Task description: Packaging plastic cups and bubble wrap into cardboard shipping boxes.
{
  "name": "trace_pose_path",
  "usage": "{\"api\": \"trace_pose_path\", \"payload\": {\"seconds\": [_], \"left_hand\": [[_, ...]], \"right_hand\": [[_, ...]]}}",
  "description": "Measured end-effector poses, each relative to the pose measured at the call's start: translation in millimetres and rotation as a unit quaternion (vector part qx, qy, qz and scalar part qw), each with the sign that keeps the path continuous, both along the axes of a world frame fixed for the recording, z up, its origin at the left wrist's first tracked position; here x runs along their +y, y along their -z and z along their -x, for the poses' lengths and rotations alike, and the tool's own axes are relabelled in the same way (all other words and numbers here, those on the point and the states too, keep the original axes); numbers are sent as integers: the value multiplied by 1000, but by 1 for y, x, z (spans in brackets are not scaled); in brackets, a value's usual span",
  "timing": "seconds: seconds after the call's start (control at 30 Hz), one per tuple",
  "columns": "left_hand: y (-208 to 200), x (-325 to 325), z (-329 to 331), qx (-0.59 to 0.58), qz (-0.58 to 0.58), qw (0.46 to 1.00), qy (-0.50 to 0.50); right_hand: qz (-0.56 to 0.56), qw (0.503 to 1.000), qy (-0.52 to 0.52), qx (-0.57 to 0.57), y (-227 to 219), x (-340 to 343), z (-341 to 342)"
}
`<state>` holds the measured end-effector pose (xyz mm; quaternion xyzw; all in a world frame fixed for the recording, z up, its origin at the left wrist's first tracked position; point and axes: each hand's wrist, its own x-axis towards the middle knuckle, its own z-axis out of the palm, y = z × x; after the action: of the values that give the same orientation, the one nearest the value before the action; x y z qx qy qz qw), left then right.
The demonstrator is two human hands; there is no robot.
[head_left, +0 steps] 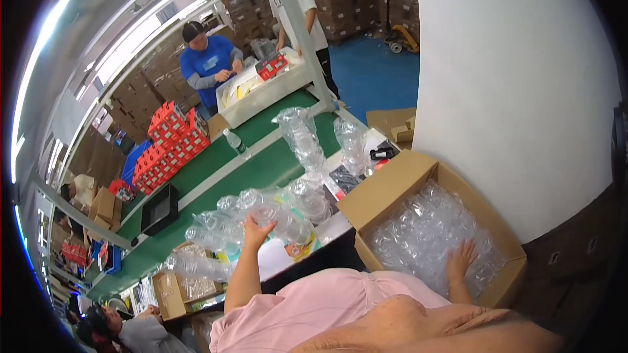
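Apparently mid-packing, a worker's left hand meets a clear plastic stack, right hand over a carton's plastic pieces, both splayed, ungrasping; lifting likely needs curled fingers.

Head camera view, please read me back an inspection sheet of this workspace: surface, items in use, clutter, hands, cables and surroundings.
Surface: green bench with pale strips, crowded along its near side.
Job's things: nested clear plastic stacks on the near side; more clear plastic pieces in an open cardboard box.
Clutter: clear bottle, black tray, piled red boxes.
Hands: left hand open against a stack; right hand open, on the boxed plastic.
Cables: nothing seen.
Surroundings: co-worker in blue, stacked cartons, white wall.
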<state>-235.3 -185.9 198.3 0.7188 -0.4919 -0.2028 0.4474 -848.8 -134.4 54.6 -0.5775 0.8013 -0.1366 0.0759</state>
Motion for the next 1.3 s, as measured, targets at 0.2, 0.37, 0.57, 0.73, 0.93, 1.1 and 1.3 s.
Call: {"api": "trace_pose_path", "payload": {"seconds": [0.2,0.37,0.57,0.73,0.93,1.1,1.3], "left_hand": [[-22,-4,17,3,-8,1000,0],[-6,-2,6,11,13,1000,-4],[-27,-3,19,76,-22,997,-16],[-1,-3,11,47,16,999,11],[40,2,-6,112,83,989,53],[70,32,-9,126,164,975,78],[159,52,-13,222,-93,969,56]], "right_hand": [[-54,998,-34,-29,-8,47,-38],[-57,992,-106,-23,-28,35,-24],[-41,998,42,31,-4,3,-26],[-157,983,-96,-12,-39,68,-54],[131,984,115,-32,-29,-26,-39],[376,864,-312,-118,-244,-71,-236],[379,672,-607,-189,-296,-115,-414]]}}
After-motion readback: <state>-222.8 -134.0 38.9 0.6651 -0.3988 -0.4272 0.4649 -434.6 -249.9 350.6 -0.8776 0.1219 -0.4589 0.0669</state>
